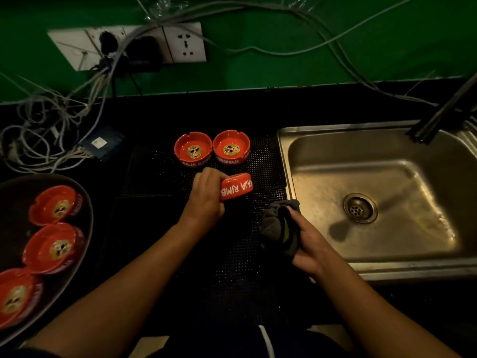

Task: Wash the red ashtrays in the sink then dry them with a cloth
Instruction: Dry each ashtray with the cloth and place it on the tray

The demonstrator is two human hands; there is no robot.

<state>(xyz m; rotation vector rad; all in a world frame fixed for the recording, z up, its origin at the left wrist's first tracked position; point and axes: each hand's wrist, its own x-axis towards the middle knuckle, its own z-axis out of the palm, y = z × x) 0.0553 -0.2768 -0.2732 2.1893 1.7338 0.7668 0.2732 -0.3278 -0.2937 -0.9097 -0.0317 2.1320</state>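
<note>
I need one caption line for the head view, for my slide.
Left hand holds a red ashtray upside down over the black mat; right hand grips a grey cloth beside the sink.

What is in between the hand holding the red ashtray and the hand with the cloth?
Nothing sits there. In the head view, only bare black dotted mat shows between the left hand, gripping the ashtray, and the right hand with the cloth.

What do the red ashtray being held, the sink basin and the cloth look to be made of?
The red round ashtray in the left hand looks like glazed ceramic, possibly painted glass: glossy surface with printed white lettering. The silver rectangular sink basin appears to be brushed stainless steel, with dull metallic reflections. The dark grey bunched cloth in the right hand looks like soft woven or microfibre fabric, matte and creased.
</note>
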